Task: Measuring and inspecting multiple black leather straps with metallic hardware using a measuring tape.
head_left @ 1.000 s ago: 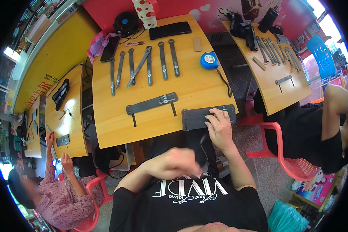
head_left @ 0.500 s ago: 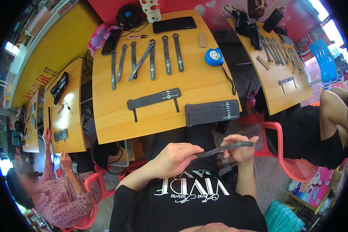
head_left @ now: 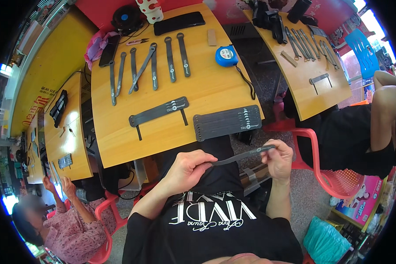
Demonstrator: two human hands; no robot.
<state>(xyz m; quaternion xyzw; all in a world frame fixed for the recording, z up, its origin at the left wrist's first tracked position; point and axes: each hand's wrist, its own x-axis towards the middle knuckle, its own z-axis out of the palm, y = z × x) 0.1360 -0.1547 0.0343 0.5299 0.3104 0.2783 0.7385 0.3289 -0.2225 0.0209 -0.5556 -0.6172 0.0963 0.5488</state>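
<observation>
A dark grey strap [head_left: 238, 157] with a small white print stretches between my hands, above my lap and in front of the table's near edge. My left hand [head_left: 190, 170] pinches its left end between thumb and fingers. At the other end, my right hand [head_left: 280, 159] is closed on the strap with its tip showing. Closest on the table lies a stack of similar grey straps [head_left: 228, 123], overlapping like a fan. Left of it is a flat bundle of straps [head_left: 158, 112] with two narrow dark strips sticking out below. Several single straps [head_left: 155, 68] lie farther back, two of them crossing.
On the wooden table [head_left: 119, 145] are a blue tape measure [head_left: 226, 56], orange-handled snips [head_left: 137, 42], a black pouch [head_left: 179, 23], a phone [head_left: 109, 50] and a small tan block [head_left: 212, 37]. Co-workers sit left and right at other tables. A red chair [head_left: 314, 154] stands at right.
My right hand has turned and closed on the strap's right end, and the strap has straightened. My left hand has moved slightly left. The view has shifted, and the left co-worker's hands have lowered.
</observation>
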